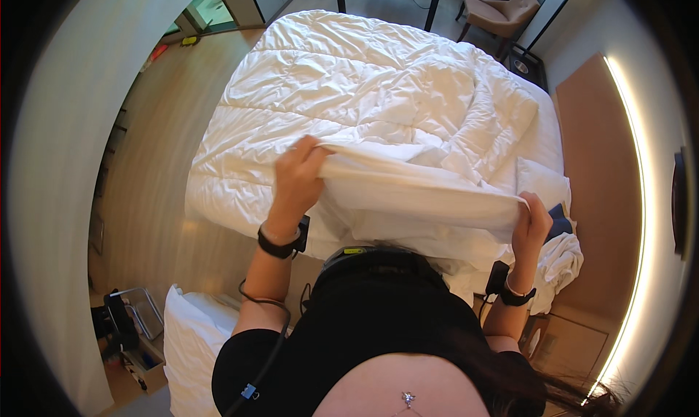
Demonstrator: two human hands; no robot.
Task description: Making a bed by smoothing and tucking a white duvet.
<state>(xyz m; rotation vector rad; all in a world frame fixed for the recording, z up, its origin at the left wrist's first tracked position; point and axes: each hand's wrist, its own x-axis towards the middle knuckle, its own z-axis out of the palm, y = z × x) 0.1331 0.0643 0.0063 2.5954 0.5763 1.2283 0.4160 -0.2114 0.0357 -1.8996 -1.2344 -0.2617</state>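
Observation:
A smooth white sheet [415, 195] is stretched between my two hands over the near side of the bed, its upper edge drawn into a taut line. At its left end my left hand [298, 175] is closed on that edge, slightly blurred. Lower down, my right hand [532, 220] pinches the right end. Beneath and beyond lies a rumpled white duvet [342, 82], spread across the bed. Whether the sheet is a single layer or a cover cannot be made out. What lies directly under it is hidden.
A white pillow [542, 180] and a crumpled white cloth [559, 268] lie on the right. More white bedding [193, 337] is at the lower left, beside an open case [142, 359]. A tan chair [499, 13] stands past the bed; wooden floor [156, 148] runs along its left.

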